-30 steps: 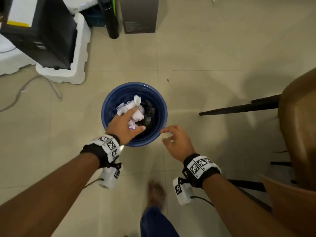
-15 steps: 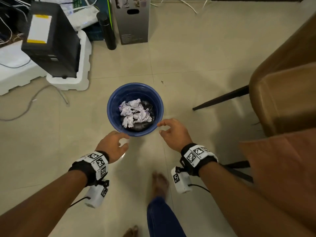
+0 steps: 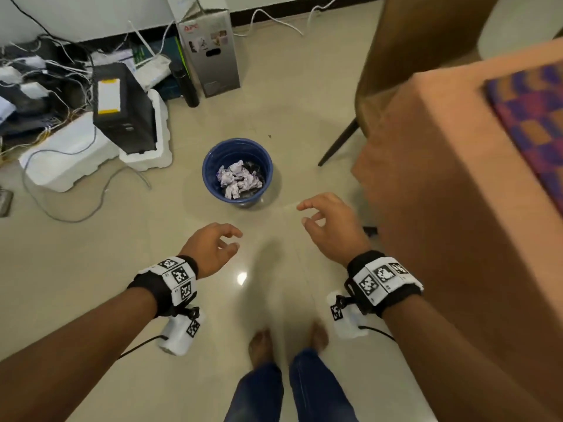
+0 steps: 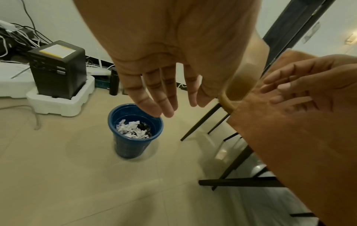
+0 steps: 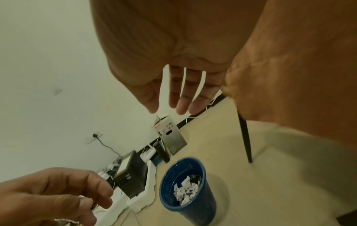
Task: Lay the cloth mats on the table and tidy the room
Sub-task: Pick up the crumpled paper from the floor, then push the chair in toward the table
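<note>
Nearest, two bare feet [image 3: 286, 342] stand on the pale tiled floor [image 3: 91, 269]. Above the floor the left hand [image 3: 210, 248] and the right hand [image 3: 330, 226] hang apart, each empty with fingers loosely spread and slightly bent, gripping nothing. Just beyond them a round blue bin [image 3: 213, 166] stands upright on the tiles, its inside partly filled with crumpled white paper [image 3: 237, 182] marked faintly purple, lying over something dark. To the right, the corner of a brown table [image 3: 441, 208] juts in, and on its top near the edge lies a cloth mat [image 3: 530, 117] woven in purple, blue and orange checks, flat as far as it shows. Behind the table stands a brown chair [image 3: 426, 41] on dark legs. Farther left, a black box [image 3: 122, 108] sits in white foam, with tangled cables [image 3: 45, 68] and a grey carton [image 3: 210, 53] by the wall.
</note>
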Demonstrator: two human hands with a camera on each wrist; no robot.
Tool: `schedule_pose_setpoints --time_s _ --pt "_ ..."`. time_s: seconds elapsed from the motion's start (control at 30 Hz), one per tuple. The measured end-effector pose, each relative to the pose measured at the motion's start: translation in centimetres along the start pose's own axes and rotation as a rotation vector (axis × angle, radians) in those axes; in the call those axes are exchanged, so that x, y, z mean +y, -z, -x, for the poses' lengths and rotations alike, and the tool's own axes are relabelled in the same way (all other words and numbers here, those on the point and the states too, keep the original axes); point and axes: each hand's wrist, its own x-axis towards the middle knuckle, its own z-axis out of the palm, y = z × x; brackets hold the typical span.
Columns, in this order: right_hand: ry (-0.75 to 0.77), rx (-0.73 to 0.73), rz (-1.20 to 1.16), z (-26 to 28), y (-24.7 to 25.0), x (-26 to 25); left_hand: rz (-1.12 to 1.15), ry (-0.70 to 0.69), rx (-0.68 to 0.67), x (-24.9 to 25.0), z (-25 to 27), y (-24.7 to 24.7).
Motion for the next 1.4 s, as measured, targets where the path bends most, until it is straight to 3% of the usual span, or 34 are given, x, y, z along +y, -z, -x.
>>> schedule_pose_setpoints --time_s 0.17,0.33,0.53,0.63,0.73,0.83,0.93,1.03,1.13,1.23,1.4 --pt "0.057 0.219 0.221 10.8 10.2 -1.0 0.009 -0.144 -0.018 9.5 5.9 -0.9" --pt "0.084 0.342 0.497 19.2 16.4 0.9 -0.104 -0.339 -0.017 19.3 9.1 -4.8" --pt "-0.212 0.373 0.555 32.4 22.0 7.5 -0.217 -0.572 -0.054 31.4 15.5 -13.5" --pt "-0.358 0.286 0.533 39.3 23.7 10.8 -0.272 -0.654 -0.109 36.2 20.2 -18.7" --pt "-0.412 0.149 0.549 46.1 24.5 14.3 -0.408 -0.735 -0.206 39.7 24.5 -25.0" --pt "-0.353 0.117 0.501 50.9 24.5 16.6 -0.563 -0.74 -0.313 41.1 27.6 -30.2" --pt "-0.331 0.095 0.491 53.6 24.9 17.8 -0.678 -0.737 -0.33 42.2 29.8 -33.3" --pt "-0.274 0.163 0.413 55.2 25.8 18.4 -0.718 -0.755 -0.329 44.0 31.1 -35.2" --pt "-0.254 0.152 0.327 56.7 27.5 18.8 -0.707 -0.797 -0.5 46.3 31.9 -37.0" --pt "-0.344 0.214 0.205 59.8 30.7 20.1 -0.707 -0.8 -0.691 49.2 32.4 -39.0" --pt "-0.554 0.464 0.272 67.3 37.2 24.2 -0.681 -0.85 -0.77 56.0 33.1 -43.1"
